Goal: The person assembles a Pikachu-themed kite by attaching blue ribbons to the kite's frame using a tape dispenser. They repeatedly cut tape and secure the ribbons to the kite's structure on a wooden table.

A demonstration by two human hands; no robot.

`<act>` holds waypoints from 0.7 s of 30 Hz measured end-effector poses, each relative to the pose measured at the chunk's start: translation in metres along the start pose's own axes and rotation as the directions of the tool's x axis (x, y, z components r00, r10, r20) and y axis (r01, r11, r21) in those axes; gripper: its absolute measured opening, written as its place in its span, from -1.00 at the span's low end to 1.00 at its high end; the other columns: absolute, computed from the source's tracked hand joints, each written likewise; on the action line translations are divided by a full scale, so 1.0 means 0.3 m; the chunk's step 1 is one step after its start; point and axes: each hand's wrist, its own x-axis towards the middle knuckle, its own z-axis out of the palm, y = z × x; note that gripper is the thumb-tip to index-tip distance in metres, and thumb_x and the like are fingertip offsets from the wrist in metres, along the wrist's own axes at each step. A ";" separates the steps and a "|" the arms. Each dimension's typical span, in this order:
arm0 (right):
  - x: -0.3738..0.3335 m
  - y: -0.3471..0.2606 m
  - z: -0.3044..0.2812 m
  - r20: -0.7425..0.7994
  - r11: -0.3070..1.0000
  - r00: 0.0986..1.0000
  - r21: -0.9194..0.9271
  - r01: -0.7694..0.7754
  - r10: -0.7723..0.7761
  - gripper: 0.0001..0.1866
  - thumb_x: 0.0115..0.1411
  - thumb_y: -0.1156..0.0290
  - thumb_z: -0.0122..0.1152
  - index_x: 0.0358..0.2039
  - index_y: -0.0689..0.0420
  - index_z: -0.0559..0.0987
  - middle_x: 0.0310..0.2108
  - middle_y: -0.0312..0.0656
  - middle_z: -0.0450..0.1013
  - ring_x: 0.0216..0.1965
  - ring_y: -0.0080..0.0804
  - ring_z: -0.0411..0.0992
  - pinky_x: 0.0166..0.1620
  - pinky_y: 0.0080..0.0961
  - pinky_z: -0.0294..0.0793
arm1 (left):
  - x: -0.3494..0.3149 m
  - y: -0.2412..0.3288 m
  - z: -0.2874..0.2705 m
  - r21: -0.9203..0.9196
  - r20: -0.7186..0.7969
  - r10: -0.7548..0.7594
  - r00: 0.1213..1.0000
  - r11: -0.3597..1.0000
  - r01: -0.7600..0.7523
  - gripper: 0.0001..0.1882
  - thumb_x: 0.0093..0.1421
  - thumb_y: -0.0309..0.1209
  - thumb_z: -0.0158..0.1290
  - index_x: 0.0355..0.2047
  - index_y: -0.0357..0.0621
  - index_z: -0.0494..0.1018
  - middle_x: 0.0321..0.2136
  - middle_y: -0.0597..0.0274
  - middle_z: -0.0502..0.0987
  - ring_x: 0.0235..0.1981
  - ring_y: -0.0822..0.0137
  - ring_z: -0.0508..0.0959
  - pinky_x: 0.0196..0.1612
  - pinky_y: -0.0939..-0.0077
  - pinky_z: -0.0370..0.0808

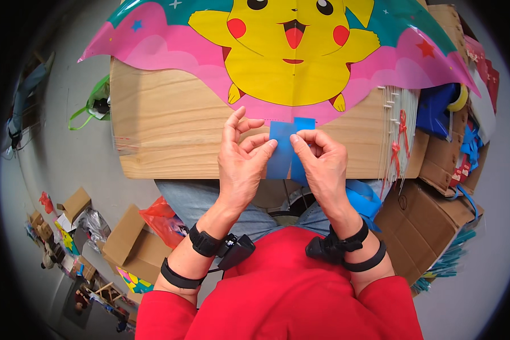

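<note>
A kite sail [266,68] of thin printed sheet, pink and teal with a yellow cartoon animal, lies spread over the wooden table. At its lower middle edge hang blue plastic strips [281,153], one edge overlapping the pink border. My left hand [239,156] pinches the left side of a strip between thumb and index finger, its other fingers raised. With thumb and fingertips my right hand [323,161] grips the strip's right side. Another blue piece shows above and below my right hand; whether the pieces are joined is hard to tell.
Thin white rods [395,130] with red ties lie at the right of the wooden table [170,124]. A blue tape dispenser [436,107] stands beyond them. Cardboard boxes [419,226] flank me, and blue ribbon [364,199] hangs by my right leg. A green bag [98,99] is at left.
</note>
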 end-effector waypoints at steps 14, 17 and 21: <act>0.031 0.021 0.066 -0.107 0.954 0.985 -0.282 0.104 -0.139 -0.91 0.05 0.50 0.32 -0.50 0.25 0.61 -0.58 -0.19 0.47 -0.63 -0.48 0.37 -0.50 -0.48 0.34 | 0.039 -0.001 0.004 0.436 -0.087 0.139 0.986 0.895 -0.088 -0.22 0.11 -0.71 0.14 0.31 -0.24 0.06 -0.15 0.15 0.42 -0.24 0.44 0.57 -0.16 0.58 0.61; 0.036 0.032 0.079 -0.125 0.939 0.976 -0.316 0.132 -0.179 -0.90 0.03 0.48 0.34 -0.50 0.23 0.61 -0.58 -0.19 0.47 -0.59 -0.42 0.41 -0.48 -0.45 0.36 | 0.040 0.004 0.013 0.507 -0.088 0.162 0.983 0.857 -0.096 -0.21 0.09 -0.70 0.16 0.31 -0.22 0.07 -0.15 0.14 0.43 -0.25 0.44 0.58 -0.19 0.57 0.61; 0.039 0.042 0.084 -0.138 0.940 0.977 -0.323 0.109 -0.160 -0.90 0.03 0.46 0.35 -0.51 0.20 0.61 -0.58 -0.20 0.47 -0.57 -0.35 0.43 -0.46 -0.40 0.38 | 0.047 0.008 0.017 0.600 -0.081 0.195 0.977 0.793 -0.108 -0.20 0.07 -0.69 0.17 0.30 -0.22 0.09 -0.16 0.12 0.43 -0.29 0.42 0.59 -0.23 0.57 0.60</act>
